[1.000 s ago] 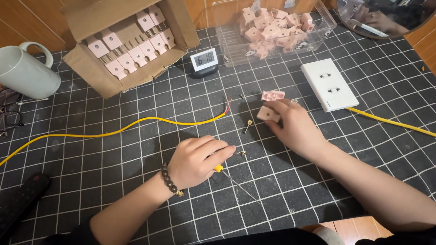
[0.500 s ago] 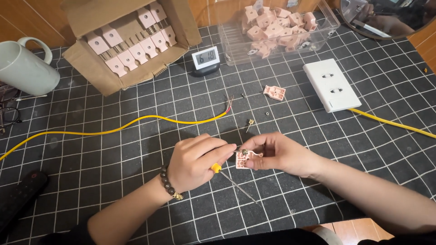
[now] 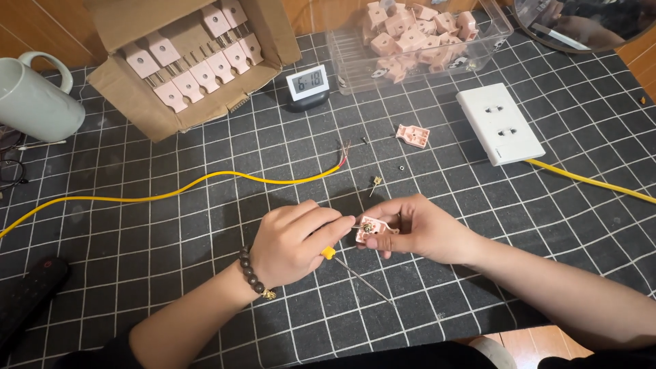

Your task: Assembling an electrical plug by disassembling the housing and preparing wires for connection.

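Head view: near the middle of the gridded worktop [image 3: 171,225], toward its near edge, the right hand [image 3: 424,229] pinches a small pink plug half [image 3: 374,232] between thumb and fingertips, its open face turned up and toward the left hand. The left hand [image 3: 294,246] is closed around a yellow-handled screwdriver [image 3: 330,252], whose thin shaft runs out from under the fist toward the near right; whether its other end touches the plug half cannot be told. The plug half lies just to the right of the left grip, nearly touching its knuckles, its long axis running roughly left to right. Farther back, a yellow cable [image 3: 205,179] with bared wire ends curls across the worktop, a second pink plug half [image 3: 413,135] lies loose, and a white socket block [image 3: 499,123] sits toward the far right. A cardboard box [image 3: 116,89] and a clear tray [image 3: 492,31] of pink parts stand along the far edge.
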